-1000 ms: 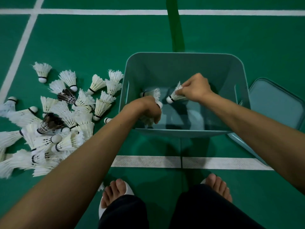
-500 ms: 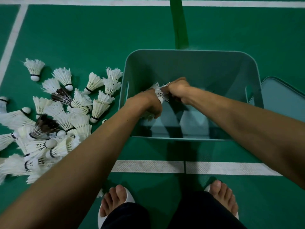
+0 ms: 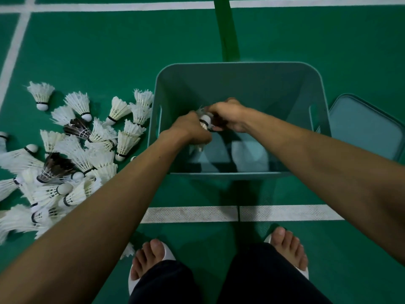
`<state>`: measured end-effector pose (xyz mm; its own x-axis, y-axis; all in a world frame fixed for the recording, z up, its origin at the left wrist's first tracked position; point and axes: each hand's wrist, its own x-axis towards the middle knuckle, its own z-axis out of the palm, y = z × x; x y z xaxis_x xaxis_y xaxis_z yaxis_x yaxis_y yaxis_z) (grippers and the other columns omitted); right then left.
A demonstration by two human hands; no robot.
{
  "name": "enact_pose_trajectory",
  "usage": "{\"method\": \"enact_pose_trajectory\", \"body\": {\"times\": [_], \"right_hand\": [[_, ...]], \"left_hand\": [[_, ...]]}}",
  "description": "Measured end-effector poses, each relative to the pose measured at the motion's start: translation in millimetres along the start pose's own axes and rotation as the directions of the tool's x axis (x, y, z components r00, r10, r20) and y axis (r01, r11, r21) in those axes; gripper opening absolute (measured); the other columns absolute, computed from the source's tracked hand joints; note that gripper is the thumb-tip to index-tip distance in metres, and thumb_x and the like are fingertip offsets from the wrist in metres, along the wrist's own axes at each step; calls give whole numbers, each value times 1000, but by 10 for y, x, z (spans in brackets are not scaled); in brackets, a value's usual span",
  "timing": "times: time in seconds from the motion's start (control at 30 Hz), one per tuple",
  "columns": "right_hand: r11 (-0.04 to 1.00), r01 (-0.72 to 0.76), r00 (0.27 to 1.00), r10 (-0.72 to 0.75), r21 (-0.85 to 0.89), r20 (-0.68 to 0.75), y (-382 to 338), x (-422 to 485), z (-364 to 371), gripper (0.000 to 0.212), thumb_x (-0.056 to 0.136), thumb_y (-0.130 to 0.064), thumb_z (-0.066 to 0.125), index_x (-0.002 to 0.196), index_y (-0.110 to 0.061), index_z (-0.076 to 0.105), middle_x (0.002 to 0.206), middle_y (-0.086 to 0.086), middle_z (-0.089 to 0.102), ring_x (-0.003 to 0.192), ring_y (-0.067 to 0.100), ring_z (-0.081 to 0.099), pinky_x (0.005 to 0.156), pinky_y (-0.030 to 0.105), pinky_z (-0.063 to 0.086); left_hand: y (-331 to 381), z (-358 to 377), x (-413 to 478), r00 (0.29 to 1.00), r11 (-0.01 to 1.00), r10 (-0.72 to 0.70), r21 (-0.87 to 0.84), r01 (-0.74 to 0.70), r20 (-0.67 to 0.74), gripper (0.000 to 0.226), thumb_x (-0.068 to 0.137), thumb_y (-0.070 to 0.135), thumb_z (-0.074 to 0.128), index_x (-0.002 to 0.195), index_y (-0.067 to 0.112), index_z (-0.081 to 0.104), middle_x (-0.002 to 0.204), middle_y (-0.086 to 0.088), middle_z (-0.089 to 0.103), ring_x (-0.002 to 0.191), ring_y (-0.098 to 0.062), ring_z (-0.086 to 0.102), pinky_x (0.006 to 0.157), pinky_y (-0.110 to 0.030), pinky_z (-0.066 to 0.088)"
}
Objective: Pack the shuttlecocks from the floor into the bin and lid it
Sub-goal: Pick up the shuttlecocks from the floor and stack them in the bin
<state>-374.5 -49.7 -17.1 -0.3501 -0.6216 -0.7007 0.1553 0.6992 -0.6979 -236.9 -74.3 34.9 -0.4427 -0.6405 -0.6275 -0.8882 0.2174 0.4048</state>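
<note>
Right hand [image 3: 230, 115] closed the gap: a second ago it was apart over the bin [image 3: 236, 65], now its fingers meet the left hand [image 3: 190, 130]. The shuttlecock [image 3: 205, 119] it carries is pinched where the fists meet, cork showing. Left fist is clenched round a bunch [image 3: 198, 148], feathers hanging below it inside the bin. Looks like nesting one into the other (my read, contact is blurred). Early days: pile [image 3: 76, 154] left of the left hand is large, lid [image 3: 368, 132] lies right of the right hand, off the bin. Both forearms reach forward, wrists bent down.
</note>
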Motion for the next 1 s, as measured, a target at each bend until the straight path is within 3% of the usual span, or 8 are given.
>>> {"method": "enact_pose_trajectory", "body": {"times": [0.17, 0.27, 0.37, 0.47, 0.53, 0.6, 0.7, 1.0], "right_hand": [[967, -59, 959, -14, -246, -283, -189, -355, -318, 18, 90, -23, 61, 88, -6, 67, 77, 10, 68, 53, 20, 58, 44, 21, 49], [957, -212, 976, 219, -197, 14, -280, -798, -427, 45, 97, -46, 55, 88, -4, 68, 77, 9, 71, 56, 17, 59, 52, 21, 43], [960, -272, 934, 245, 74, 259, -264, -1045, -403, 45, 95, -49, 59, 94, -5, 68, 79, 7, 72, 64, 15, 59, 58, 24, 43], [943, -194, 972, 147, 272, 184, -262, -1106, -358, 21, 95, -29, 66, 90, -8, 66, 78, 4, 63, 62, 12, 55, 53, 20, 45], [939, -155, 987, 134, 306, 91, -274, -1094, -397, 11, 93, -18, 69, 89, -9, 65, 80, 4, 64, 62, 12, 55, 50, 19, 46], [973, -97, 987, 121, 210, -103, -234, -1019, -483, 9, 89, -9, 69, 86, -7, 61, 78, 8, 63, 56, 15, 55, 45, 20, 46], [993, -65, 927, 24, -98, -375, -102, -854, -544, 13, 87, -3, 67, 77, -4, 58, 69, 12, 63, 47, 20, 53, 47, 27, 48], [981, -98, 966, 53, -168, -254, -81, -261, -118, 25, 91, -4, 67, 70, -8, 53, 39, 4, 49, 28, 15, 45, 48, 29, 46]], "left_hand": [[50, -114, -18, 985, 938, -54, -348, -7, -165, 29, 86, 31, 76, 100, 11, 61, 96, -8, 65, 81, -23, 65, 62, -28, 52], [196, -128, -103, 974, 668, -121, -742, -62, -190, 28, 91, 38, 73, 86, 13, 61, 87, -7, 68, 80, -23, 64, 72, -31, 50], [333, -81, -210, 964, 574, -145, -813, -100, -221, 39, 98, 49, 60, 84, 14, 60, 85, -2, 68, 77, -18, 63, 69, -28, 47], [369, 12, -301, 982, 611, -83, -787, -85, -170, 48, 101, 58, 47, 90, 14, 62, 93, -2, 69, 82, -15, 64, 71, -27, 49], [320, 50, -348, 995, 678, -28, -733, -53, -97, 70, 99, 66, 41, 117, 3, 65, 120, -12, 70, 107, -23, 67, 92, -33, 52], [236, 67, -380, 996, 785, -55, -619, 3, -64, 85, 92, 67, 43, 140, -3, 52, 147, -21, 53, 133, -37, 54, 109, -46, 45], [124, 33, -385, 990, 945, -87, -323, 46, -113, 55, 92, 30, 47, 132, -9, 51, 148, -28, 47, 135, -42, 48, 111, -49, 44], [50, -19, -105, 996, 986, 58, 150, -69, 72, 40, 97, 6, 39, 135, 3, 52, 143, -22, 49, 121, -36, 55, 103, -39, 49]]}}
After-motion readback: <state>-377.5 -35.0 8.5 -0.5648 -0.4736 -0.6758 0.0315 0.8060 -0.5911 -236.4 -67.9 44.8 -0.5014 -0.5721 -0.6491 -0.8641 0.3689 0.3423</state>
